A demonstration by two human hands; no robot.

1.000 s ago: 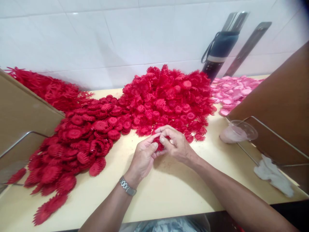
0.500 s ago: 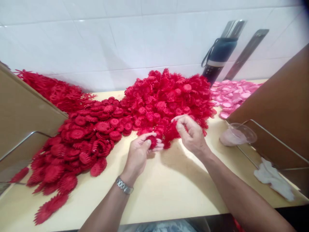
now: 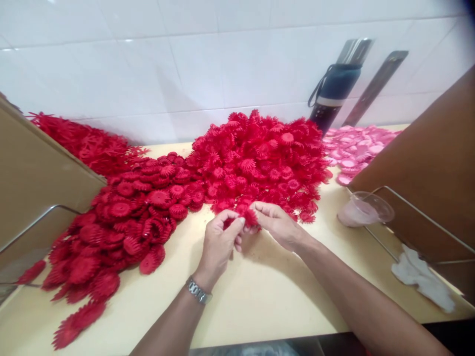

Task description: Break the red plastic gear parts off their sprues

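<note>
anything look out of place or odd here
Nothing looks clearly spilled or damaged. Two small oddities: a crumpled white wad, cloth or tissue, lies loose at lower right beside the brown panel, and a lone red piece lies at far left, apart from the red heap.

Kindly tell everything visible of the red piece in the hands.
The red piece is small and bright, with a fringed, spiky edge; it looks like cloth or paper. The left hand and right hand pinch it above the table, near the large red heap. It is partly covered, so its layers cannot be counted.
</note>
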